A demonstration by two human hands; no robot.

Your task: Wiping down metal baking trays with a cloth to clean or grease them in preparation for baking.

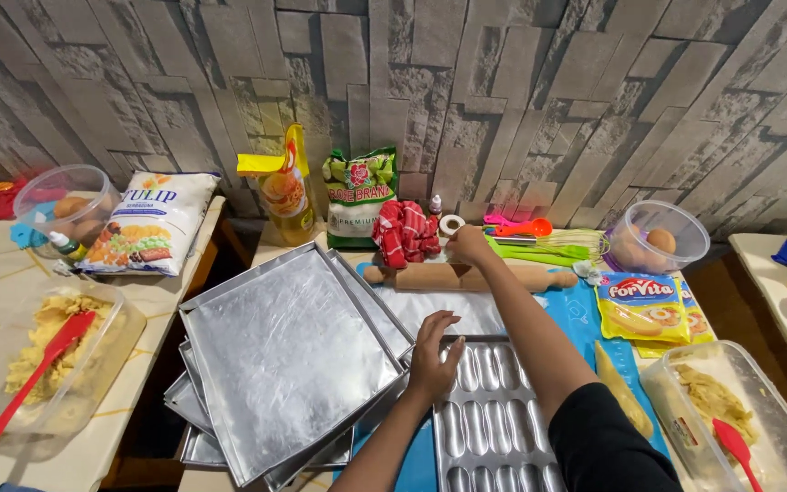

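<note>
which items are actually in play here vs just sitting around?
In play:
- left hand resting on the moulded baking tray
- right hand reaching to the small tape roll, just above the rolling pin

Lying about:
- stack of flat metal trays
- oil pouch
- flour bag
- red checked cloth
- tub of eggs
- dough tub with red spatula

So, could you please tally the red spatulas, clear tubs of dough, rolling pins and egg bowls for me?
Red spatulas: 2
Clear dough tubs: 2
Rolling pin: 1
Egg bowls: 2
Total: 7
</note>
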